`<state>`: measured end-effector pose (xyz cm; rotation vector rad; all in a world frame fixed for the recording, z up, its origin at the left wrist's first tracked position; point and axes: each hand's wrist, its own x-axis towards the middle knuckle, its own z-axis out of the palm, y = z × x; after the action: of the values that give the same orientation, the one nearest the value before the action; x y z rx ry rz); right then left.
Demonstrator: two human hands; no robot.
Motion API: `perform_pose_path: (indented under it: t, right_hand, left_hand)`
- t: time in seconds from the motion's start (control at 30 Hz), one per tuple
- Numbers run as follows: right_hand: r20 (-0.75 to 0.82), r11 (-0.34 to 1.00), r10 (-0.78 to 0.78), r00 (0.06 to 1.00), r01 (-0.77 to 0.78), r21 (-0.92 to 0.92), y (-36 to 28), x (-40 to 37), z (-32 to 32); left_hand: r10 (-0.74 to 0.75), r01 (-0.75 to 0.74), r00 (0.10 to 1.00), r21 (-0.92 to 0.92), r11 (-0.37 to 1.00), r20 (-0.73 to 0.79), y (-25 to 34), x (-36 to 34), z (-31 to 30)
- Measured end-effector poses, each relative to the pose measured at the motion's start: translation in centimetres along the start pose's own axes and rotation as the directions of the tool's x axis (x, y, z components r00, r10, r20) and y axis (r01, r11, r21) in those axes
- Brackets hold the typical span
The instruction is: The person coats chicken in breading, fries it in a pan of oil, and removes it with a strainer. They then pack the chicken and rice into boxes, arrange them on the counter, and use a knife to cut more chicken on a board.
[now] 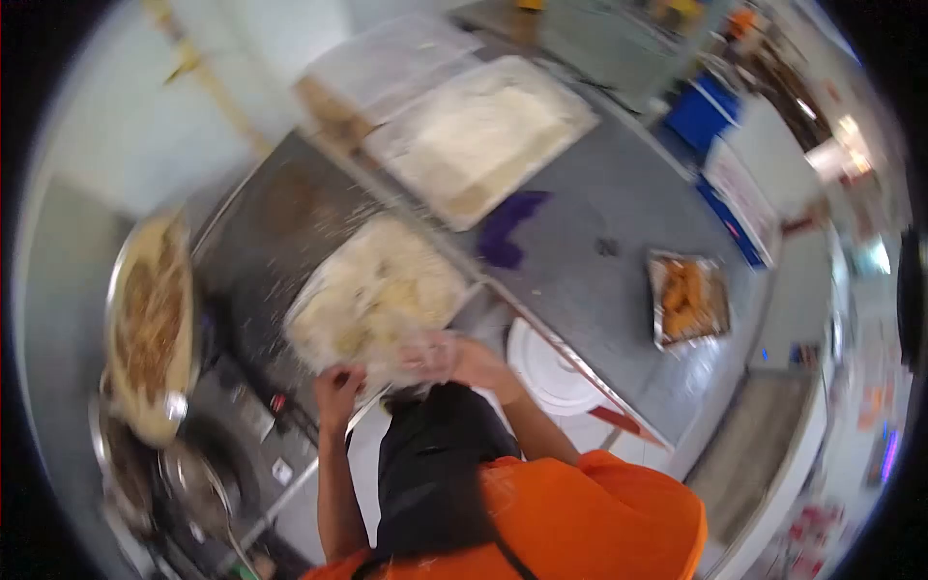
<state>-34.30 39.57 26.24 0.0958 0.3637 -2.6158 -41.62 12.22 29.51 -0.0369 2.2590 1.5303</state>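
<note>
Closed near the front edge of a tub of pale, floury pieces (387, 280), my left hand (340, 391) has its fingers bent together; what they hold, if anything, is too small to make out. My right hand (435, 358) is at the tub's right front corner, under a clear plastic glove or bag (420, 356). Blur smears its fingers. Behind the tub stands a larger container of white powder (493, 130).
A foil-lined tray of fried pieces (688, 298) is on the right counter, left of it a purple cloth (510, 230). At the left are a long dish of brown food (150, 319) and metal pans (198, 483). A white round lid (551, 367) lies below the counter edge.
</note>
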Motion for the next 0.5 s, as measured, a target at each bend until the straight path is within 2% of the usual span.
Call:
perform_pose_path:
  t: [0.03, 0.07, 0.1, 0.13, 0.17, 0.2, 0.23, 0.27, 0.3, 0.33, 0.37, 0.43, 0.47, 0.5]
  right_hand:
    - [-0.056, 0.978, -0.002, 0.998, -0.009, -0.208, -0.6, 0.0, -0.6]
    - [-0.185, 0.969, -0.057, 0.981, 0.009, -0.249, -1.1, 0.5, -0.2]
    - [-0.315, 0.954, -0.129, 0.94, 0.031, -0.299, -1.2, 1.3, 0.5]
    - [-0.298, 0.955, -0.092, 0.95, 0.0, -0.297, -0.6, 2.7, 1.0]
    - [-0.303, 0.833, -0.172, 0.937, -0.027, -0.553, 0.4, 4.4, 1.7]
    - [-0.281, 0.641, -0.258, 0.924, -0.054, -0.766, 1.6, 6.2, 2.4]
    - [-0.23, 0.397, -0.341, 0.911, -0.083, -0.914, 2.9, 7.9, 3.1]
    - [-0.153, 0.119, -0.408, 0.9, -0.114, -0.986, 3.8, 9.0, 3.6]
    - [-0.103, -0.026, -0.425, 0.899, -0.125, -0.992, 4.3, 9.4, 3.2]
    - [-0.051, -0.169, -0.441, 0.896, -0.139, -0.976, 4.8, 9.9, 2.9]
    - [-0.016, -0.144, -0.436, 0.9, -0.087, -0.986, 5.5, 10.6, 1.2]
    - [0.02, -0.114, -0.417, 0.909, -0.031, -0.993, 6.5, 11.8, -0.8]
    - [0.003, -0.143, -0.309, 0.951, -0.043, -0.989, 6.6, 12.4, -1.4]
    - [-0.013, -0.179, -0.203, 0.979, -0.05, -0.983, 6.3, 13.4, -2.0]
  left_hand:
    - [-0.003, 0.003, 0.999, 0.004, 1.0, -0.051, -0.5, 0.9, -0.7]
    - [0.002, -0.001, 0.996, 0.006, 1.0, -0.091, -0.9, 2.2, -1.2]
    - [0.06, -0.072, 0.973, -0.043, 0.996, -0.222, -1.4, 3.7, -1.3]
    - [0.12, -0.155, 0.933, -0.079, 0.985, -0.34, -1.8, 5.2, -1.0]
    - [0.207, -0.263, 0.884, -0.08, 0.962, -0.419, -2.0, 6.7, 0.0]
    - [0.289, -0.368, 0.823, -0.072, 0.927, -0.488, -1.8, 7.8, 1.2]
    - [0.281, -0.364, 0.817, -0.074, 0.928, -0.503, -0.6, 7.9, 2.2]
    - [0.472, -0.4, 0.734, 0.251, 0.881, -0.488, 1.1, 7.6, 3.2]
    - [0.643, -0.388, 0.651, 0.551, 0.739, -0.405, 1.9, 7.4, 3.5]
    - [0.64, -0.38, 0.648, 0.553, 0.742, -0.413, 1.4, 7.0, 3.3]
    - [0.693, -0.166, 0.616, 0.798, 0.579, -0.374, 0.6, 6.5, 2.7]
    - [0.727, 0.091, 0.604, 0.934, 0.345, -0.327, -1.5, 6.4, 1.2]
    - [0.44, 0.11, 0.796, 0.815, 0.569, -0.415, -2.9, 6.5, 0.3]
    - [0.113, 0.187, 0.911, 0.642, 0.743, -0.397, -3.5, 6.8, -0.1]
